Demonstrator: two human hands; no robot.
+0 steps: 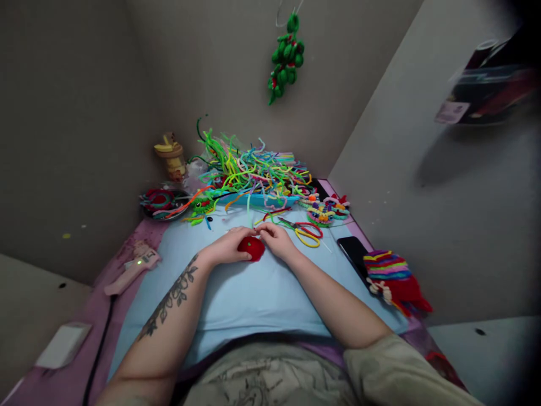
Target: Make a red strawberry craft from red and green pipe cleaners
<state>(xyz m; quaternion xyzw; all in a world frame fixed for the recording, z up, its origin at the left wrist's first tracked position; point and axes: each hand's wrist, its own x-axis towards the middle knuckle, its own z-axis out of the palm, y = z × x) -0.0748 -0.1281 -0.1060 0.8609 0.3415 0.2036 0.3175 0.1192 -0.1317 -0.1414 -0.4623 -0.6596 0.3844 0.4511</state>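
Note:
My left hand (228, 246) is closed round a fuzzy red rounded piece (252, 249) with a small green spot on it. The piece rests on or just above the pale blue cloth (253, 299). Beside its upper right edge, my right hand (275, 239) has thumb and fingers pinched together. What sits in that pinch is too small to make out. A pale green pipe cleaner (249, 211) stands up just behind the hands. Scissors (306, 231) with red and yellow handles lie to the right of my right hand, blades partly open.
A blue tray (253, 199) heaped with pipe cleaners (249, 166) stands at the back. At left lie a pink glue gun (137, 270), a white box (63, 345) and a dish (163, 204). A black phone (354, 256) and a striped fuzzy piece (393, 276) are at right.

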